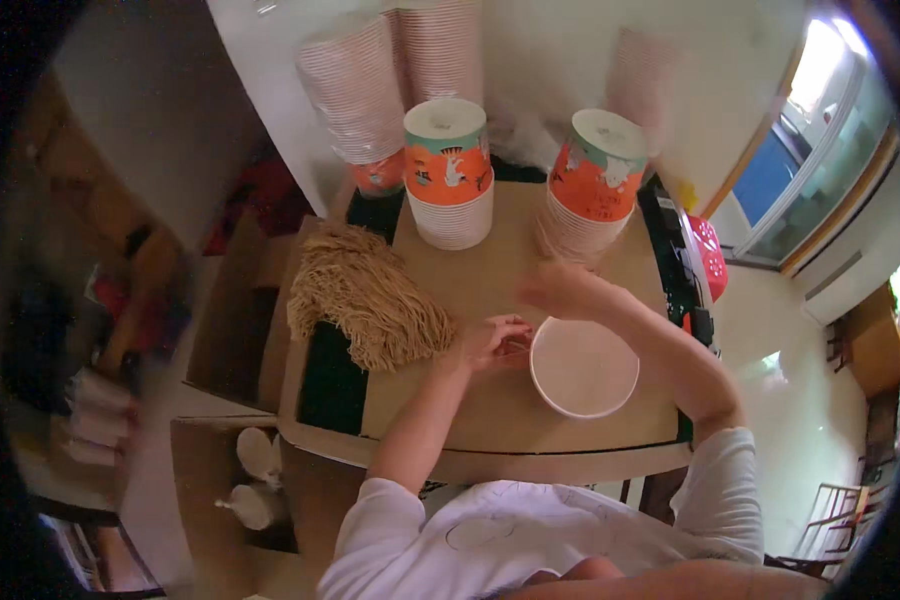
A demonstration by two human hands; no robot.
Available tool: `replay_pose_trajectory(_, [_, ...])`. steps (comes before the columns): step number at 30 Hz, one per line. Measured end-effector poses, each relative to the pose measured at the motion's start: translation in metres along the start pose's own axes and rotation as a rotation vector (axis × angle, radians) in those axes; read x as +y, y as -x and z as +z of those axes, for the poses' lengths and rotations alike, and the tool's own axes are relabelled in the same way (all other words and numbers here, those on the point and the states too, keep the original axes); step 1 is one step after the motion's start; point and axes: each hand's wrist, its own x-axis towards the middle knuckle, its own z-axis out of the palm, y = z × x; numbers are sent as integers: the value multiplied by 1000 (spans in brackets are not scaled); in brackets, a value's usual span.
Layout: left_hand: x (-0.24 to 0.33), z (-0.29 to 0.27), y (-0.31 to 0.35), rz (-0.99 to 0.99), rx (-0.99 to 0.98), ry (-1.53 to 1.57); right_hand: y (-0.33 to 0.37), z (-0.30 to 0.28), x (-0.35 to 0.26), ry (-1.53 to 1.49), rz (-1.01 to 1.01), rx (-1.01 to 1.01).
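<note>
A white round paper bowl [585, 368] stands on the brown board with its wide opening facing up toward me. My left hand [500, 343] is at its left rim, fingers curled in; whatever they pinch is too small to make out. Over the far side of the bowl reaches my right hand [560, 290], smeared by motion, close to a stack of printed paper bowls [600, 175] turned upside down. Left of my left hand lies a bundle of tan, cord-like strands [365, 300].
Another upside-down stack of orange and green bowls [448, 175] stands at the back, with tall wrapped stacks [355, 90] against the wall. An open cardboard box [210, 450] holding white pieces is below the table's left edge. A red stool [708, 258] is at the right.
</note>
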Motion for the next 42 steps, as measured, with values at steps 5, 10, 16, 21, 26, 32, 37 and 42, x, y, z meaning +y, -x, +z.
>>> replay_pose_trajectory(5, [5, -2, 1, -8, -256, -16, 30, 61, 43, -363, 98, 6])
replay_pose_trajectory(10, [3, 5, 2, 23, -184, -63, 30, 47, 21, -482, 333, -117])
replay_pose_trajectory(16, [-14, -27, 0, 319, 274, 183, 41, 43, 10, -591, 385, -33])
replay_pose_trajectory(21, [18, -22, 64, 794, 1162, -802, 57, 45, 5, -637, 413, 146])
replay_pose_trajectory(26, [-11, 23, 57, 949, 349, -925, 61, 50, -2, -602, 493, 137])
replay_pose_trajectory(32, [-29, 43, 32, 805, 145, -863, 70, 63, 2, -648, 514, 210])
replay_pose_trajectory(37, [-28, 58, 32, 581, 212, -661, 77, 61, 1, -673, 492, 206])
replay_pose_trajectory(42, [-43, 51, 4, 533, 163, -297, 77, 60, 3, -653, 510, 257])
